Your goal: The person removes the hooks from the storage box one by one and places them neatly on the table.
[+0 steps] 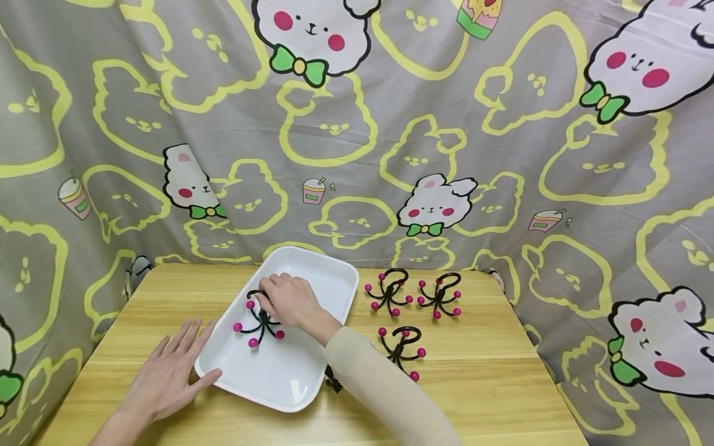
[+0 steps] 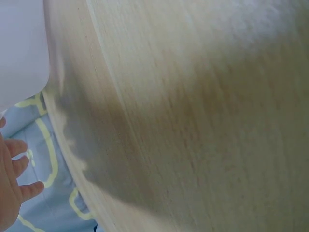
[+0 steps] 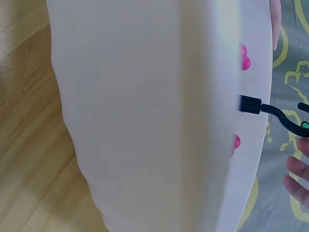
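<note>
A black multi-arm hook (image 1: 262, 319) with pink ball tips stands in the white tray (image 1: 256, 384), its curved end upward. My right hand (image 1: 290, 303) pinches it near that curved end; the thumb's grip is partly hidden. In the right wrist view, the hook's stem (image 3: 251, 104) rises over the tray rim, with fingers (image 3: 297, 166) beside its curve. Flat and spread, my left hand (image 1: 167, 371) lies at the tray's left side, its thumb at the rim. Left wrist view shows fingers (image 2: 19, 166) near the tray corner (image 2: 24, 58).
Right of the tray, similar hooks stand on the wooden table (image 1: 474, 384): a back-left one (image 1: 388, 293), a back-right one (image 1: 440, 297) and a front one (image 1: 399, 350). A black piece (image 1: 333, 379) is partly hidden beside my right sleeve. A patterned curtain (image 1: 357, 179) surrounds the table.
</note>
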### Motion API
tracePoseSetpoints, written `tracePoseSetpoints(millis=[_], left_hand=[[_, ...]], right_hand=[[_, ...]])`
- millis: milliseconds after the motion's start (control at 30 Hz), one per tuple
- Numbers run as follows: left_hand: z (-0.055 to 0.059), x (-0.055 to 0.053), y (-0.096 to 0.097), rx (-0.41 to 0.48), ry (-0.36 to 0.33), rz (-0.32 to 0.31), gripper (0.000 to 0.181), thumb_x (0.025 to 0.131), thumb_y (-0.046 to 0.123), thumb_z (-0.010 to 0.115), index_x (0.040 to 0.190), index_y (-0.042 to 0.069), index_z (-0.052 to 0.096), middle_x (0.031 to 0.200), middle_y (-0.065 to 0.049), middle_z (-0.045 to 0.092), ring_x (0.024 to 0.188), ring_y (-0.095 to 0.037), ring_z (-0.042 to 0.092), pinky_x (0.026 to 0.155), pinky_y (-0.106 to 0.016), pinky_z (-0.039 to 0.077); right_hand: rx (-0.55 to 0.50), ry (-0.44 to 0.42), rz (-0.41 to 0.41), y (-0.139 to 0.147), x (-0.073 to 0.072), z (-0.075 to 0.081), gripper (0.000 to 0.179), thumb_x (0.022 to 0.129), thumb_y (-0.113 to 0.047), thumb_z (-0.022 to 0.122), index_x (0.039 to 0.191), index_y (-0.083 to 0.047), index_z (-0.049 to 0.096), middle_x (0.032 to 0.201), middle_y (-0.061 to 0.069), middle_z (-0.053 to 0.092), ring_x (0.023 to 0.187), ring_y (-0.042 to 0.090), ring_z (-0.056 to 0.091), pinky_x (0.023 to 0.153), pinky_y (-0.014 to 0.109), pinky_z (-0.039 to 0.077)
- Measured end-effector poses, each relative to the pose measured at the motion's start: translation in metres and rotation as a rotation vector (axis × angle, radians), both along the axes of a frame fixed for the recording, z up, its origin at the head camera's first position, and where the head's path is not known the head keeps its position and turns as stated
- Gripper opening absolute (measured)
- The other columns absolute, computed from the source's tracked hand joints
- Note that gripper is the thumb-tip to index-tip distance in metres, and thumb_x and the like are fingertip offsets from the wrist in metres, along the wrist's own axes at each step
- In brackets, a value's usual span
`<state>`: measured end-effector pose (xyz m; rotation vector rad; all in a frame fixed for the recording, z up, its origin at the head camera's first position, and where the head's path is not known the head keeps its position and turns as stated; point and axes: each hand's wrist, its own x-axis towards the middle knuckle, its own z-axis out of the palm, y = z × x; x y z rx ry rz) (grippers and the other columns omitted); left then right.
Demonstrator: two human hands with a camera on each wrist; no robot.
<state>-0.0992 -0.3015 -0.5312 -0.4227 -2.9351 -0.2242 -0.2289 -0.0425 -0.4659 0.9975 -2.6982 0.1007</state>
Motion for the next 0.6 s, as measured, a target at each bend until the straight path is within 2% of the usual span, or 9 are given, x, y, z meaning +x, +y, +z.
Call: tracePoseSetpoints(millis=[367, 600], left_hand=[[-0.001, 0.001, 0.000, 0.014, 0.028, -0.011, 0.096, 0.093, 0.067, 0.065, 0.167, 0.015, 0.032, 0.163, -0.028, 0.044, 0.151, -0.047, 0.042, 0.114, -0.070, 0.038], [-0.001, 0.001, 0.000, 0.011, 0.021, -0.012, 0.097, 0.093, 0.067, 0.064, 0.167, 0.015, 0.031, 0.164, -0.029, 0.042, 0.151, -0.047, 0.042, 0.115, -0.070, 0.037]], right_hand=[[0.024, 0.034, 0.000, 0.007, 0.000, 0.005, 0.029, 0.112, -0.045, 0.044, 0.111, -0.027, 0.068, 0.099, -0.012, 0.068, 0.087, 0.008, 0.064, 0.067, 0.023, 0.053], [0.009, 0.056, -0.003, 0.019, 0.003, 0.005, 0.030, 0.112, -0.045, 0.045, 0.116, -0.029, 0.070, 0.103, -0.012, 0.070, 0.091, 0.009, 0.066, 0.071, 0.024, 0.057]])
